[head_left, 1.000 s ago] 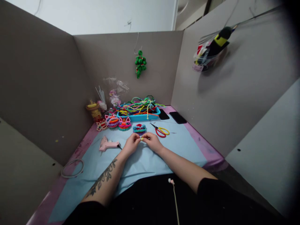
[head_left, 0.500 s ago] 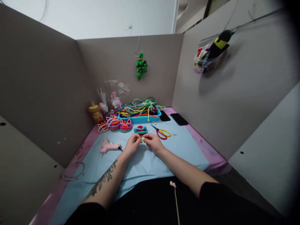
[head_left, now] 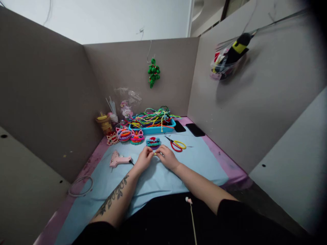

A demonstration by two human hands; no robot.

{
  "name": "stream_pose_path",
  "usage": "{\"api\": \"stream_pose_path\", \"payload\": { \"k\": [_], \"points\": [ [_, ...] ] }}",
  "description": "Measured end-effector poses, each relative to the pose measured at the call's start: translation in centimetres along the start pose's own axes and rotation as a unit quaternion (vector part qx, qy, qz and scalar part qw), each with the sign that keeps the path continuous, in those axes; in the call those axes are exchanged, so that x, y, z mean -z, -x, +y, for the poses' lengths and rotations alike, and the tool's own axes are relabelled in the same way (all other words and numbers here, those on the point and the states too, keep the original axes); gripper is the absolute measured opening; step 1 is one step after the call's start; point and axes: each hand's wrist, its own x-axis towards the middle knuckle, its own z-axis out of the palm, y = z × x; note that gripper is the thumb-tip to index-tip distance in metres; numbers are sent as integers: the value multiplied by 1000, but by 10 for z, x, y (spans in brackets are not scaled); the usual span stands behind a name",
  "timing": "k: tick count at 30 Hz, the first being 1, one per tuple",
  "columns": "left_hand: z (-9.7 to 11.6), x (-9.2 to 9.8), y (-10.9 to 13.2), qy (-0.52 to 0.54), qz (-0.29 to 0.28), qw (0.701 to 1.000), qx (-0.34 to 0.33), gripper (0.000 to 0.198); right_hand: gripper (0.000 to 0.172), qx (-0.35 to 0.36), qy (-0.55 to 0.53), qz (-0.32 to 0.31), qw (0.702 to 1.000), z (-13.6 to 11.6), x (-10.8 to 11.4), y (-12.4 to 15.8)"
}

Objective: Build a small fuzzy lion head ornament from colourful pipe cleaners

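A small pale-yellow piece (head_left: 154, 154) is pinched between the fingertips of both hands; it looks like a bit of pipe cleaner, though it is too small to be sure. My left hand (head_left: 145, 158) closes on it from the left, my right hand (head_left: 166, 156) from the right. Just beyond the fingers sits a teal, red and purple fuzzy animal head (head_left: 153, 143). Scissors (head_left: 176, 144) with red and yellow handles lie with blades parted, right of the hands. A pink glue gun (head_left: 119, 159) rests on its side to the left.
A blue tray (head_left: 150, 130) heaped with colourful pipe cleaners stands at the back. Several finished fuzzy heads (head_left: 137, 136) line its left front. Two dark phones (head_left: 195, 130) lie at the right. A coiled cable (head_left: 81, 186) is at the left edge, and partitions (head_left: 140, 75) enclose the table.
Both hands have drawn slightly toward me, uncovering more of the teal head. The fingers have shifted around the yellow piece, which now shows less.
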Motion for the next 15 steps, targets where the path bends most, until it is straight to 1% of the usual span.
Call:
{"api": "stream_pose_path", "payload": {
  "k": [4, 7, 9, 12, 14, 15],
  "points": [
    [5, -1, 1, 123, -16, 990, 63, 24, 7, -56, -113, 16, 992, -4, 1, -4],
    [9, -2, 3, 181, -42, 976, 110, 34, 8, -107, -191, 26, 975, -9, -1, -6],
    [12, -4, 3, 207, -53, 969, 126, 38, 12, -147, -262, 24, 953, -11, -4, -6],
    [14, -7, 4, 222, -56, 964, 137, 39, 21, -224, -375, 11, 899, -11, -10, -7],
    [15, -8, 3, 219, -55, 965, 136, 38, 26, -264, -419, 14, 869, -8, -13, -7],
    [16, -8, 3, 214, -53, 967, 131, 38, 27, -272, -425, 21, 863, -7, -12, -7]
  ]
}}
